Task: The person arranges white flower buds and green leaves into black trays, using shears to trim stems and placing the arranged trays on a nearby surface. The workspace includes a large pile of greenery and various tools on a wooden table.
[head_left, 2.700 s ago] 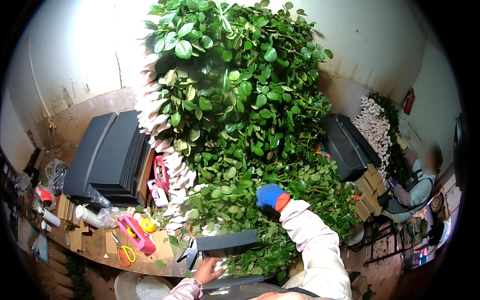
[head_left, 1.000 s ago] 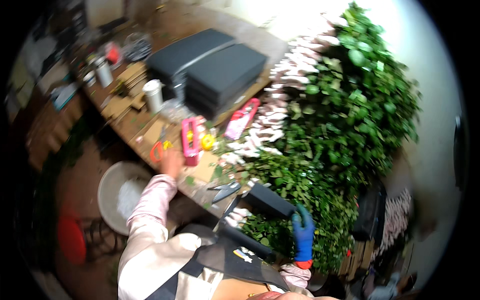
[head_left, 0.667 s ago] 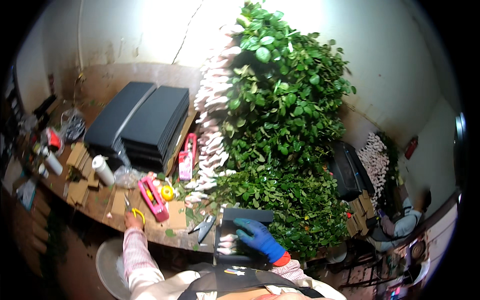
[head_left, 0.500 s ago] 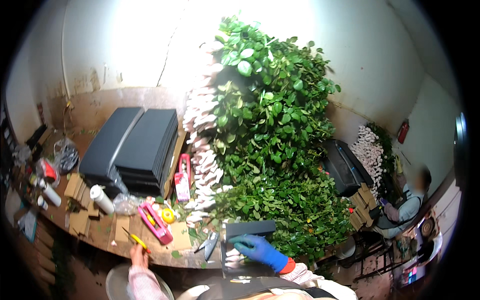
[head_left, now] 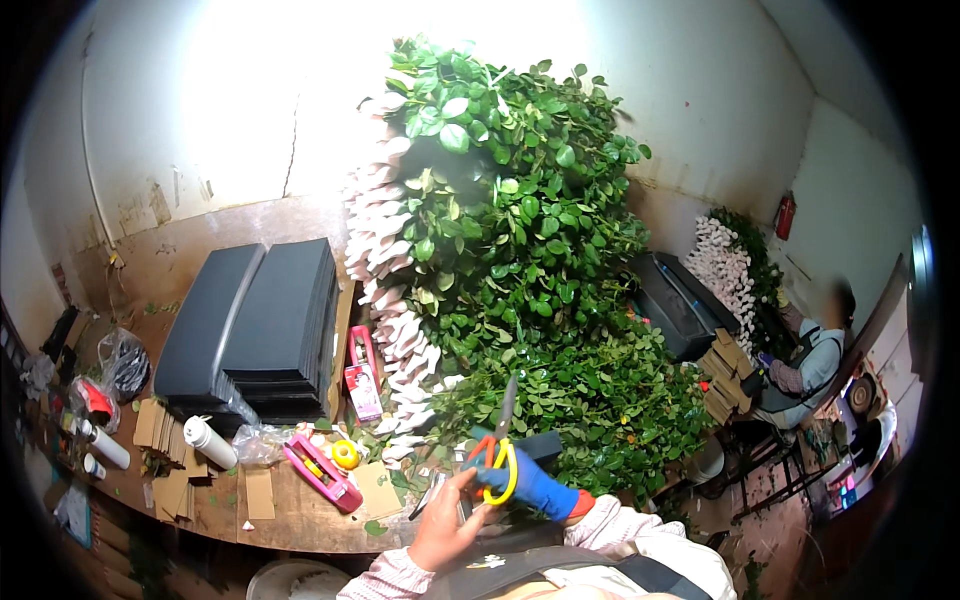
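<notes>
Two hands meet low at centre: left hand (head_left: 445,530), bare, comes up from the lower edge with the forearm angled inward, fingers clamped on the scissors (head_left: 504,425), blades pointing up, red and yellow handles at the bottom. Right hand (head_left: 545,490), in a blue glove with a red cuff, reaches in from the right, forearm slanting up-left, right behind the handles; its fingertips are partly covered, so cannot tell whether they are closed on anything. Scissors sit in front of the glove and a dark folded board (head_left: 543,447), before the leafy stems (head_left: 540,250) and their pale wrapped heads (head_left: 385,255). Containers: white bucket (head_left: 258,580) at the lower edge, cut off, something whitish inside (too cropped to name); pink holder (head_left: 342,492) on the wooden table (head_left: 300,530) with yellow bits inside, yellow roll (head_left: 345,454) just beside it; clear plastic bag (head_left: 128,355) at far left, dark coiled stuff in it; white bottle (head_left: 210,442) leaning near the stacked dark boards (head_left: 280,310), contents hidden. Versus half a second ago: left hand and scissors have moved right, from the table's front edge below the pink holder over to the glove; the glove stays by the dark board, but the few pale heads visible under it then are now blocked by hands and scissors.
</notes>
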Tool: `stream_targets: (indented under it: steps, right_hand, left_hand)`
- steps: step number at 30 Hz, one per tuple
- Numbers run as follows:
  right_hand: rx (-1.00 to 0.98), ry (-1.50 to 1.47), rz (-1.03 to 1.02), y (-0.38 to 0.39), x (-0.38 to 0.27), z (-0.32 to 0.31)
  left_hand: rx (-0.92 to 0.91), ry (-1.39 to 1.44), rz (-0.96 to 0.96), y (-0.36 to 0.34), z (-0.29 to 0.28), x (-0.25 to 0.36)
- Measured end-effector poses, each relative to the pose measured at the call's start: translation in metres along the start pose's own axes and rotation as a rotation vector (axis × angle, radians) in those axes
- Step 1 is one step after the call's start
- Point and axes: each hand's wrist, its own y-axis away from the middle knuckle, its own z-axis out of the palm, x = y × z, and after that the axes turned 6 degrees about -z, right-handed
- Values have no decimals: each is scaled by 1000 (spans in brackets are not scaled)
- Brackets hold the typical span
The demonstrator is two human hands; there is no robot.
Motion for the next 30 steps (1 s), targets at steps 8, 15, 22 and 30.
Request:
stream_targets:
  steps: [8, 15, 22, 30]
  right_hand:
    - [-70, -115, -354, -147, -105, -115]
    - [-196, -650, -273, -310, -154, -166]
    - [-108, -458, -645, -384, -130, -180]
    - [-327, -1021, -446, -384, -124, -211]
  left_hand:
    - [91, 164, -201, 18, 56, -28]
    - [360, 317, -546, 54, 77, -55]
    - [527, -26, -696, 158, 82, -121]
    - [523, -235, -849, 198, 83, -121]
